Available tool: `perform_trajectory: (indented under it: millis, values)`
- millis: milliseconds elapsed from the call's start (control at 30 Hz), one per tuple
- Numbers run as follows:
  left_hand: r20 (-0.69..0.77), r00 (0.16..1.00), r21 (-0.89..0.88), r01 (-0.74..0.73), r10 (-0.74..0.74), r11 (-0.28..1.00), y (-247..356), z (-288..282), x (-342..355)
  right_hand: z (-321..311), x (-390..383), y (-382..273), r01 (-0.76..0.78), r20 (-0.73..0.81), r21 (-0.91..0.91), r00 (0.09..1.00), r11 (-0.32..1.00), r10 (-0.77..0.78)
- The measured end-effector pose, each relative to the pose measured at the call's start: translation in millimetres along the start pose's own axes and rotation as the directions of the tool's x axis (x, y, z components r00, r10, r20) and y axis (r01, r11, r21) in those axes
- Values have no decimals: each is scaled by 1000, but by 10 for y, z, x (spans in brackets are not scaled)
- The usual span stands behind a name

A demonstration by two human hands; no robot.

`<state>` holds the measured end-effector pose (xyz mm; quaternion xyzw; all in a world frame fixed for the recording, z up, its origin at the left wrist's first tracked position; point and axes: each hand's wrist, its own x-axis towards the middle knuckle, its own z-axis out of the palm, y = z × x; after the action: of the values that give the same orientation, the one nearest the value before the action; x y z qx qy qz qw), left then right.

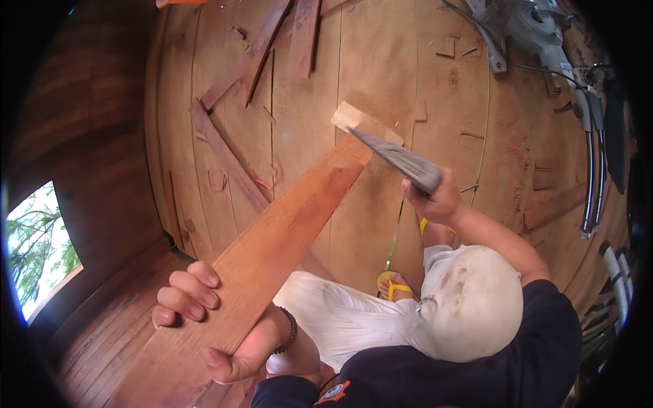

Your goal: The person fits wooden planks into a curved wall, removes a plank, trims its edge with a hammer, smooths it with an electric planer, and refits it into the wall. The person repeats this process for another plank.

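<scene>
A long reddish-brown plank (272, 231) slants from the lower left to the middle of the view. My left hand (218, 326) grips its near part, fingers over one edge and thumb over the other. My right hand (441, 197) is closed round the wide end of a grey, streaked, tapering tool (401, 160) whose exact kind I cannot make out. The tool's narrow tip lies over the plank's far end. By that end, a pale wood block (350, 114) rests on the boards, partly hidden by the tool and the plank.
Dark wood strips (228, 153) lie on the plank floor (381, 47) at the far left, among small offcuts. Grey machine parts (537, 34) and metal tubes (594, 183) stand at the right. My feet wear yellow sandals (401, 288). A narrow yellow-green strip (394, 241) runs beside them.
</scene>
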<state>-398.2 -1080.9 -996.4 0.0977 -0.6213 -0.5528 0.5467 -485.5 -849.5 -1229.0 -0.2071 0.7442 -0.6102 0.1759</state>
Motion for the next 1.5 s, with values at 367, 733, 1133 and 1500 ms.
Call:
perform_trajectory:
  millis: [367,733,1133,1500]
  values:
    - [-14,1000,43,-2,3,999,-6,172,-47,-71,36,-10,-100,60,-73,993,992,104]
    - [98,994,-8,57,-55,998,-11,239,91,-157,84,52,-310,124,-33,942,950,311]
    - [82,995,30,61,-63,998,19,235,58,-65,170,32,-307,86,-111,945,945,317]
    - [65,996,24,67,-68,997,13,277,62,-16,64,64,-390,55,-87,917,917,395]
